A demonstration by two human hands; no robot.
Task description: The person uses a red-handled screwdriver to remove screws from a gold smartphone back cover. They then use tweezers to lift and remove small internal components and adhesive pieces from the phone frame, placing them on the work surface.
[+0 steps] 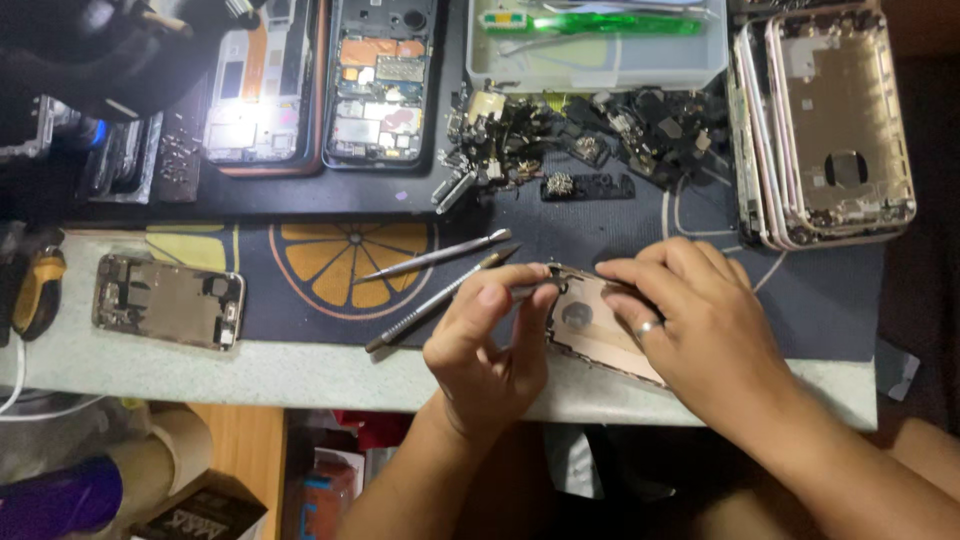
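Both hands (590, 320) on pink phone shell (600, 335) at table edge (300, 375); scant room

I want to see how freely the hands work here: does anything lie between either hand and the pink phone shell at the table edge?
Nothing visible does. The left hand holds a thin metal tool against the pink metal phone shell, and the right hand rests directly on it. A second metal tool lies apart, to the left.
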